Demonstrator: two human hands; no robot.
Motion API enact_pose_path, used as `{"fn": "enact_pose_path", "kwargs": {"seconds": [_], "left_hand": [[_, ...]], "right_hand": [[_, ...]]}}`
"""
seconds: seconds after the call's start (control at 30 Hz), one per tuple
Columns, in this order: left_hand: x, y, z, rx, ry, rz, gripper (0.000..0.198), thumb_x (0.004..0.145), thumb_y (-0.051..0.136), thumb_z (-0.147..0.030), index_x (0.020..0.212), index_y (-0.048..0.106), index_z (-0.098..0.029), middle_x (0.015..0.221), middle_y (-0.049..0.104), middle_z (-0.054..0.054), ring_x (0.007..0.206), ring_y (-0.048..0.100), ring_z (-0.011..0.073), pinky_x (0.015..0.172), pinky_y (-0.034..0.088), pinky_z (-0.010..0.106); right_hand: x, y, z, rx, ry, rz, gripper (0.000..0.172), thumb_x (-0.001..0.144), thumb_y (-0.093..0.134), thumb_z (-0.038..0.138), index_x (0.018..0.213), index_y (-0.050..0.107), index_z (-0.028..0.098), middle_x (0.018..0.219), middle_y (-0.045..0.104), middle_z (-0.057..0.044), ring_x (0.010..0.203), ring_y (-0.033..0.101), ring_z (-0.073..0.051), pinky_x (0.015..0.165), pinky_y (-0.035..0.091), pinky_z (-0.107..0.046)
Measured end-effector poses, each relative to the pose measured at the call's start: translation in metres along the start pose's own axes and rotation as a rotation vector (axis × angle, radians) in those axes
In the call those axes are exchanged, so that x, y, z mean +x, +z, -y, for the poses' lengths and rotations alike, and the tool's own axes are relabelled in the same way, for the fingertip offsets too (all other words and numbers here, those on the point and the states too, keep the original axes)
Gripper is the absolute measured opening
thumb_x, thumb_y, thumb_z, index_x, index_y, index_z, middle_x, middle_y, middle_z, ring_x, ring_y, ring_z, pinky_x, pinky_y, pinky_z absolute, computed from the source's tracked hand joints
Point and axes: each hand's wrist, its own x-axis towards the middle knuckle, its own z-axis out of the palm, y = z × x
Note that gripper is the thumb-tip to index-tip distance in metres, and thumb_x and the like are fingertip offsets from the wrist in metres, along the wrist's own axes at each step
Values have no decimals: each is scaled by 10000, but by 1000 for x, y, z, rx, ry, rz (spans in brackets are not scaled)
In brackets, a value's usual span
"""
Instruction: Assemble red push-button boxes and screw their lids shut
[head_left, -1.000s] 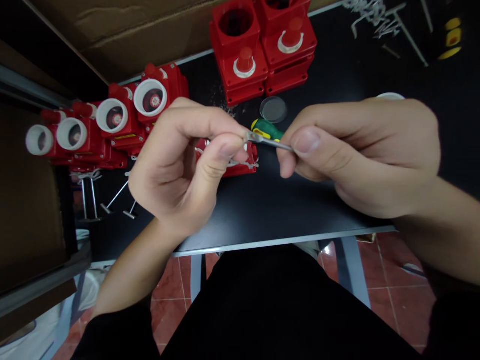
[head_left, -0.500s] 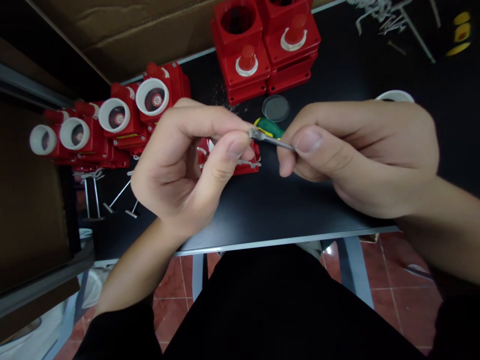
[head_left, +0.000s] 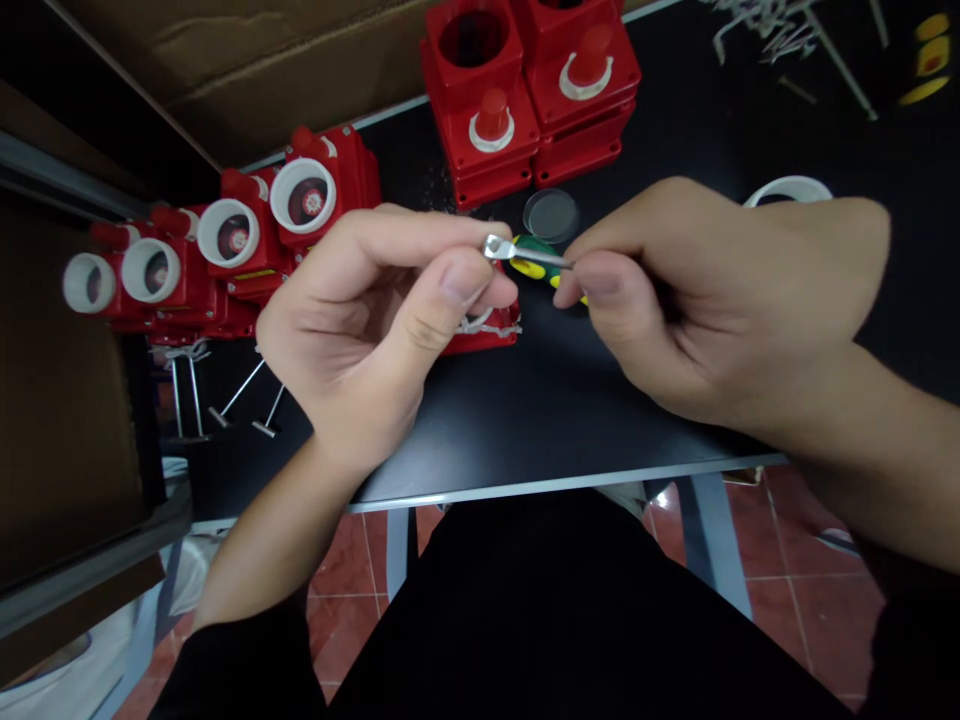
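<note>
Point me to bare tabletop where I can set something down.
Bare black tabletop lies between the left hand, the right hand and the front edge. Another patch sits between the red boxes, loose metal pieces and right hand. Crowded: picture left, with white-ringed red units and metal rods, and around the green-yellow handle.
</note>
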Motion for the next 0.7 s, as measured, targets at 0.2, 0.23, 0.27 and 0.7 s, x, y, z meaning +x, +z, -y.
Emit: {"fn": "enact_pose_path", "kwargs": {"seconds": [0.2, 0.23, 0.27, 0.7], "left_hand": [[4, 3, 2, -19, 24, -44, 176, 1072, 845, -444, 1074, 833, -268, 967, 845, -57, 827, 828, 138, 730, 710, 325], [5, 3, 0, 4, 18, -52, 162, 1063, 859, -430, 1039, 826, -273, 950, 841, -48, 809, 813, 141, 716, 703, 342], [5, 3, -1, 28, 12, -53, 157, 1059, 866, -415, 1006, 816, -275, 937, 836, -38, 795, 797, 146, 708, 695, 356], [19, -19, 14, 471, 513, 38, 89, 1063, 791, -173, 1028, 781, -254, 909, 874, 13, 731, 803, 189, 668, 636, 342]], "right_hand": [[3, 6, -3, -101, -59, -58, 376, 1187, 511, 322, 858, 658, 217, 608, 644, 19, 533, 547, -84, 524, 267, -345], [2, 7, -3, -126, -58, -60, 400, 1189, 502, 329, 841, 655, 207, 608, 636, 14, 530, 529, -90, 527, 244, -351], [1, 8, -3, -147, -64, -57, 431, 1193, 486, 343, 825, 656, 197, 609, 632, 9, 527, 515, -94, 533, 228, -350], [-2, 16, -18, -103, -76, 101, 433, 1211, 415, 348, 951, 712, 172, 768, 757, -18, 614, 619, -109, 639, 354, -279]]}}
